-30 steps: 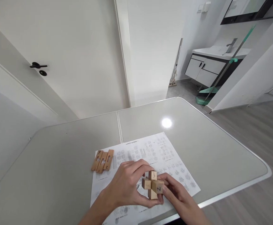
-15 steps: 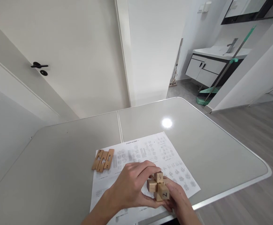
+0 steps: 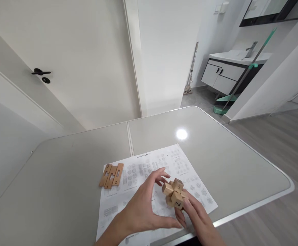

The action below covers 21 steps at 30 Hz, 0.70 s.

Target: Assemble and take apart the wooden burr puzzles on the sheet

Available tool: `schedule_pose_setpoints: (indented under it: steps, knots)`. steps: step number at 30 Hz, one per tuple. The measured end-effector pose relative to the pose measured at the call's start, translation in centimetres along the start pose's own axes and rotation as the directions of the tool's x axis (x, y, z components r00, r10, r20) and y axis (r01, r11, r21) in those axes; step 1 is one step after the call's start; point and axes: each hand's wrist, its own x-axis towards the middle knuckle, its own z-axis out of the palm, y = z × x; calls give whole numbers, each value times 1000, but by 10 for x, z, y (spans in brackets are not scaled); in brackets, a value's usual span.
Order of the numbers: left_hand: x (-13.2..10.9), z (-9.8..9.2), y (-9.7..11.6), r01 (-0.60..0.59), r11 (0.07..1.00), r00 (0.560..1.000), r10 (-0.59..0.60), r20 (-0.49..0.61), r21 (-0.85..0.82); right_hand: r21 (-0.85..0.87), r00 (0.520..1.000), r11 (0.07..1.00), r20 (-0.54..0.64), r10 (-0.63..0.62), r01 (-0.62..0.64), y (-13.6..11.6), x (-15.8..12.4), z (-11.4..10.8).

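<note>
A wooden burr puzzle (image 3: 176, 194), made of interlocked square sticks with numbers on some ends, is gripped by my right hand (image 3: 196, 215) at its right side. One end facing me carries a 2. My left hand (image 3: 144, 205) is open, with thumb and fingers curved apart just left of the puzzle, not gripping it. Beneath both hands lies a white printed sheet (image 3: 161, 164) covered with small diagrams. At the sheet's left side rest three flat, notched wooden pieces (image 3: 112, 176), numbered and set side by side.
The grey table (image 3: 62, 171) has a pale metal edge and a seam across it. Beyond stands a white door (image 3: 87, 61) with a black handle (image 3: 40, 71). At the right are a sink cabinet (image 3: 223, 73), a mop (image 3: 192, 73) and a green dustpan (image 3: 220, 109) on the floor.
My left hand has let go of the puzzle and opened to its left. The puzzle, now in my right hand alone, has tilted and risen slightly in view.
</note>
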Motion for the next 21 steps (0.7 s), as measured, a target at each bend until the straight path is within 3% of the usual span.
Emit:
schedule_pose_setpoints:
  steps: [3,7,15,21]
  knots:
    - [-2,2,2,142,977,989,-134,58,-159,-59,996,997,84,-36,41,-6,1,-3]
    - [0,0,9,173,972,985,-168,46,-161,-93,989,994,140,-47,61,-5,3,-4]
    - [1,-11,14,31,981,994,-10,113,-191,123,953,992,302,-22,-16,-10,2,-9]
    - [0,-5,5,153,959,986,-133,99,-240,152,978,988,203,-49,18,-3,8,-5]
